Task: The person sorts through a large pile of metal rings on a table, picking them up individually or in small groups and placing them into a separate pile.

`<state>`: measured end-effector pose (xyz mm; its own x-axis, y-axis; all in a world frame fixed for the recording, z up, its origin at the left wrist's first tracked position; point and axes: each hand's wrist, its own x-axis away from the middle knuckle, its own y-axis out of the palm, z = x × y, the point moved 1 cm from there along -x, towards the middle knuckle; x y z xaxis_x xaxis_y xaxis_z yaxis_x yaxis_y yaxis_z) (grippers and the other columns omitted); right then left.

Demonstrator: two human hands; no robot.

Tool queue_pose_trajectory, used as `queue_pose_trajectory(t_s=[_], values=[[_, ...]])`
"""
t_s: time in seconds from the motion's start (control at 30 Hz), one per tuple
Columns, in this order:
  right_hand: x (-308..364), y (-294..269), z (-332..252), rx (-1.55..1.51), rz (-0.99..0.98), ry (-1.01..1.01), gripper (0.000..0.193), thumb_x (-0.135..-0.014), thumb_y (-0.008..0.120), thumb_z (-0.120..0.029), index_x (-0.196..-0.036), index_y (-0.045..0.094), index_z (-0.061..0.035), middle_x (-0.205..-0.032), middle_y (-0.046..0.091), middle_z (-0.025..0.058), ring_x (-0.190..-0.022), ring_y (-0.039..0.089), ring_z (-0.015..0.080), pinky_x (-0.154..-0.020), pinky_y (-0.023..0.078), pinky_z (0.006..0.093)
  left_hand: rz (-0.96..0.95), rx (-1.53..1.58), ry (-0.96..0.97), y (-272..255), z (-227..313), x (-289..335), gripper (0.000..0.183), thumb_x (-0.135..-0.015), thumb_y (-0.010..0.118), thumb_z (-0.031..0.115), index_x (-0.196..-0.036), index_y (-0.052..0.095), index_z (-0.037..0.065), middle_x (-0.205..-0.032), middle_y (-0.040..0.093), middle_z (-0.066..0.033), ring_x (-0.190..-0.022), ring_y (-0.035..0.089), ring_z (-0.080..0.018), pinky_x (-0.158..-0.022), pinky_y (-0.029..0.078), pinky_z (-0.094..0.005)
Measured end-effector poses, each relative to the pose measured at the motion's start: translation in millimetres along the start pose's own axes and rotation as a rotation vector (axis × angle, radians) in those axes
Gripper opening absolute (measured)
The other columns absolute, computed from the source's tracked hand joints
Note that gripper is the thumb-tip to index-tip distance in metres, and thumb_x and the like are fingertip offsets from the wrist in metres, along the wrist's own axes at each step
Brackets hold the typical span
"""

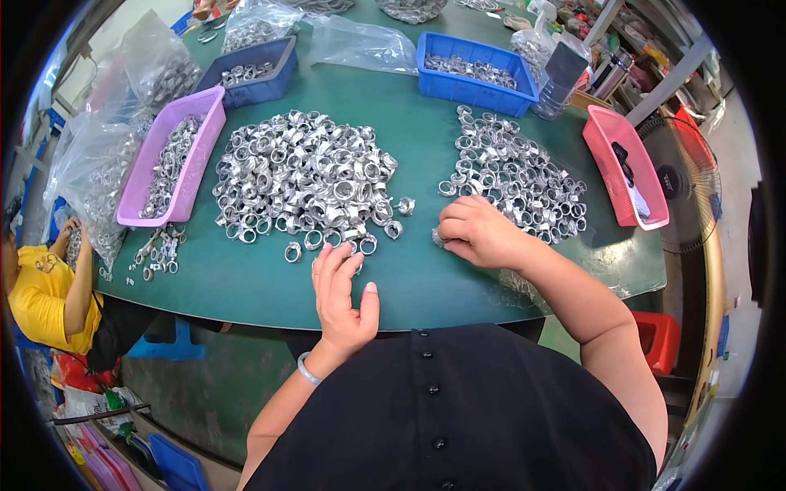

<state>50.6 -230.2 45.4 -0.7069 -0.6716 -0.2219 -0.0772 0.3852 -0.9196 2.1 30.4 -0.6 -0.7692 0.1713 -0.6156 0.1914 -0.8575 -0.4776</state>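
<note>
A large heap of silver metal rings [307, 172], each with a small lug, lies on the green tabletop [401, 286] before me. My left hand [342, 299] is at the near edge of this heap, fingers stretched and apart, the tips by a few loose rings; whether they touch one I cannot tell. At the near left side of a second, flatter spread of rings [524, 176], my right hand [479, 233] is closed with bent fingers. A small grey metal ring [438, 237] shows partly at its fingertips, the rest of it hidden by the hand.
Blue bins [479, 96] of rings stand at the back, a pink basket [209, 123] of small metal parts at left. Another pink basket [602, 164] and a fan [679, 180] are at right. Beyond the left basket are filled clear bags [98, 155] and a person in yellow [49, 290].
</note>
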Motion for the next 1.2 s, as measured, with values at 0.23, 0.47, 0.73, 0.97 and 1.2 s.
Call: queue_pose_trajectory(t_s=[0.23,0.47,0.73,0.97,1.2], values=[[-0.9,-12.5,-1.1,0.195,0.13,0.149,0.032,-0.068,0.077,-0.027,-0.077,0.055,-0.0056,-0.102,0.055,0.0111,-0.093,0.052,0.0305,-0.082,0.042,0.0405,0.004,0.003,-0.004,0.2,-0.4,0.0,0.041,-0.074,0.059,0.003,-0.114,0.056,0.0,-0.126,0.051,-0.0191,-0.122,0.043,-0.0447,-0.104,0.032,-0.0525],[-52.9,25.1,-13.5,0.155,0.222,0.112,0.031,-0.075,0.07,-0.031,-0.088,0.058,-0.006,-0.093,0.054,0.0099,-0.094,0.053,0.0294,-0.082,0.04,0.0408,-0.011,-0.035,-0.011,-1.7,1.4,-0.5,0.042,-0.075,0.059,0.002,-0.116,0.055,0.0,-0.127,0.051,-0.0189,-0.125,0.042,-0.0428,-0.106,0.032,-0.0497],[-21.3,6.2,8.1,0.348,-0.122,0.249,0.016,-0.069,0.062,-0.008,-0.085,0.066,-0.0092,-0.086,0.056,0.0059,-0.09,0.054,0.0248,-0.082,0.04,0.0375,0.005,-0.008,-0.023,-0.8,0.0,0.3,0.042,-0.074,0.059,0.002,-0.116,0.056,0.0,-0.127,0.052,-0.0188,-0.124,0.043,-0.0432,-0.105,0.032,-0.0499],[-35.9,-3.9,-12.2,0.204,0.008,0.094,0.02,-0.068,0.064,-0.008,-0.088,0.062,-0.0066,-0.089,0.056,0.0071,-0.094,0.053,0.0246,-0.084,0.04,0.0374,-0.01,-0.017,-0.018,-0.6,1.2,-0.8,0.041,-0.074,0.059,0.002,-0.115,0.056,-0.001,-0.127,0.052,-0.0194,-0.124,0.043,-0.0435,-0.106,0.032,-0.0499],[-37.2,-8.1,-7.6,0.341,-0.32,0.148,0.019,-0.072,0.069,-0.02,-0.087,0.066,-0.0097,-0.09,0.058,0.006,-0.094,0.055,0.0244,-0.083,0.041,0.0389,0.001,-0.007,-0.016,-0.8,-0.6,0.3,0.041,-0.074,0.059,0.002,-0.115,0.056,0.0,-0.127,0.052,-0.0196,-0.123,0.043,-0.0434,-0.105,0.033,-0.0494]])
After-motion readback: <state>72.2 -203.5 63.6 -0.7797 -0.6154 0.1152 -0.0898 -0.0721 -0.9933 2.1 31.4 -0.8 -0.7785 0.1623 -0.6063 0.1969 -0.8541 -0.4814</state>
